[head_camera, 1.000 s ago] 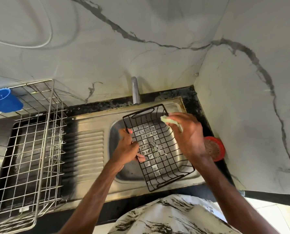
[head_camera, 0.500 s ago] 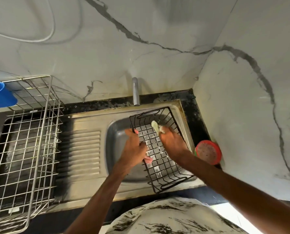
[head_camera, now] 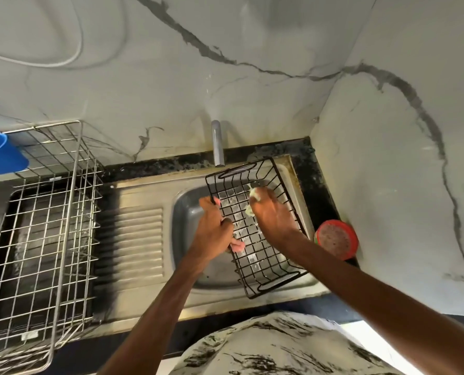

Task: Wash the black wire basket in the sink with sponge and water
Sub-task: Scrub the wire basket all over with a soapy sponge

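Head view puts us in the scrubbing step. The black wire basket (head_camera: 252, 239) sits tilted in the sink (head_camera: 187, 212), its long axis running from about 11 o'clock to 5 o'clock, the far handle just below the tap (head_camera: 217, 143). We see no water running from it.

Our left hand (head_camera: 214, 228) grips the basket's 9 o'clock rim, fingers (head_camera: 237, 246) curled round the wire and showing on the inside. Our right hand (head_camera: 272, 212) is inside the basket toward its 12 o'clock end, fingers closed on the pale sponge (head_camera: 255, 194), which is pressed to the grid floor. The hand is motion-blurred, so we cannot tell exactly how the fingers wrap it.

We judge the wash about midway: foam patches show on the grid, and the 5 o'clock end looks unrubbed. Next we should draw the sponge toward that near end and along the side wires, holding the rim firm so the basket does not skid, then rinse under the tap.
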A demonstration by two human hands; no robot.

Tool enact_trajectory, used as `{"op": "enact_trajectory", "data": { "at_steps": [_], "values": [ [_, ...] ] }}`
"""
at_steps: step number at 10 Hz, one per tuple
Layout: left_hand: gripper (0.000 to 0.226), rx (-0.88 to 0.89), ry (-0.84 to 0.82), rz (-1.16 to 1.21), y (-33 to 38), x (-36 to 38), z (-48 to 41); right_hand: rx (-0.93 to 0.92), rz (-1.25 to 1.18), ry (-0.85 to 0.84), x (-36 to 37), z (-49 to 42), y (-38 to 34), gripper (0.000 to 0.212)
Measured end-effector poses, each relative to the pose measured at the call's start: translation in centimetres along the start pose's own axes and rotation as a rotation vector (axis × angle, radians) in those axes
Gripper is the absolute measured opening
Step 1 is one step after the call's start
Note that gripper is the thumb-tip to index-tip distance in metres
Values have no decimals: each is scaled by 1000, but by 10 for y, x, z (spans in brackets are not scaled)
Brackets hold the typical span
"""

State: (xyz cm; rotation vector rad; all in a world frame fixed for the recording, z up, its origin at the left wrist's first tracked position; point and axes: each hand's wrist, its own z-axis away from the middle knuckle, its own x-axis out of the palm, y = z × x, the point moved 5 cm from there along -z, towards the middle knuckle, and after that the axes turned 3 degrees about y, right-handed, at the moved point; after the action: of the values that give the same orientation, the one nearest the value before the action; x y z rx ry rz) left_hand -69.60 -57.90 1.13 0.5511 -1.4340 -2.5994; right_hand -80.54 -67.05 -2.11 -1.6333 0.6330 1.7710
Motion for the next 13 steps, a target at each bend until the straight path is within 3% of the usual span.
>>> {"op": "enact_trajectory", "data": {
  "at_steps": [1, 2, 3, 4, 6, 7, 8, 10, 11, 12, 13],
  "values": [
    [42, 3, 32, 4, -3, -4, -3, -68, 4, -41, 23, 34, 3, 58],
    [46, 26, 79, 31, -4, -9, -7, -59, -79, -118, 35, 64, 5, 47],
    [34, 80, 67, 8, 3, -5, -4, 25, -247, -113, 26, 61, 11, 26],
    [31, 127, 37, -43, 7, 4, -1, 171, -334, 69, 6, 48, 21, 29],
    [31, 179, 87, -192, 1, 4, -7, 72, -431, -122, 31, 52, -18, 34],
    [41, 172, 65, -109, 7, 0, -3, 55, -439, -188, 30, 51, 1, 29],
    [42, 175, 61, -96, 15, -1, -4, -42, -549, -363, 38, 61, -7, 30],
    [42, 221, 41, -165, 23, 6, 3, 145, -188, -150, 23, 47, 32, 13],
    [46, 199, 80, -144, 22, 5, -1, 129, -69, -147, 23, 61, 13, 19],
    [58, 177, 113, -135, 13, 8, -9, 96, -383, -241, 37, 59, -11, 24],
    [58, 220, 114, -146, 8, 5, -11, 71, -721, -217, 37, 53, -26, 25]
  ]
}}
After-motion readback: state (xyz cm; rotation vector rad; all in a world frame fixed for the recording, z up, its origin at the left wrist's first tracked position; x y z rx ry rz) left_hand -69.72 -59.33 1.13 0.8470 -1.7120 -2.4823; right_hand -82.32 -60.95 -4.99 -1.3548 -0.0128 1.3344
